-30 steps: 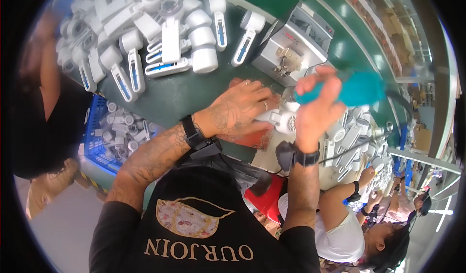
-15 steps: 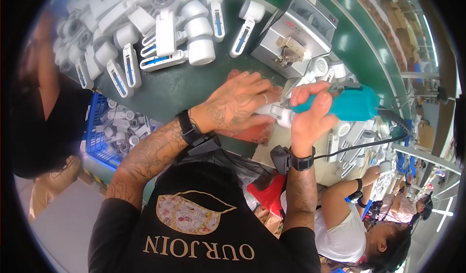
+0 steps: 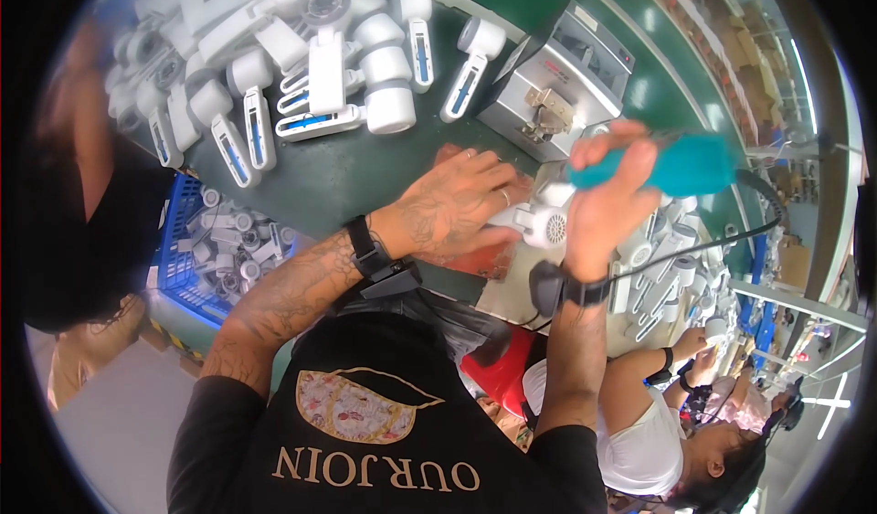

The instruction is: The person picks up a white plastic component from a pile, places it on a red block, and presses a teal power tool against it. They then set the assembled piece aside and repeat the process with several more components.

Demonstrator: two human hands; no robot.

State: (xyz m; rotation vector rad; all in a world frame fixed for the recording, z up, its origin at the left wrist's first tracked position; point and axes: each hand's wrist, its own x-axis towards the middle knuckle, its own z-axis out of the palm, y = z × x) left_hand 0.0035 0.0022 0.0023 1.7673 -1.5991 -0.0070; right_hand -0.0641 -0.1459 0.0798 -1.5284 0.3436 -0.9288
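Right fingers (image 3: 637,160) clasp tool (image 3: 702,165), left (image 3: 489,180) hold fan (image 3: 548,227)

Bright indoor light, strongly curved edges, black corners (teal tool (image 3: 702,165) slightly blurry)

I watch remotely through 1 view, the left of 2 fisheyes worn side by side on the head. It faces steeply down, close above the shirt (image 3: 393,436), with the left hand (image 3: 461,199) and right hand (image 3: 610,194) near mid-picture and the bench (image 3: 352,180) beyond. Its wide reach takes in a co-worker (image 3: 644,445) at lower right, and straight edges bow toward a dark, round rim.
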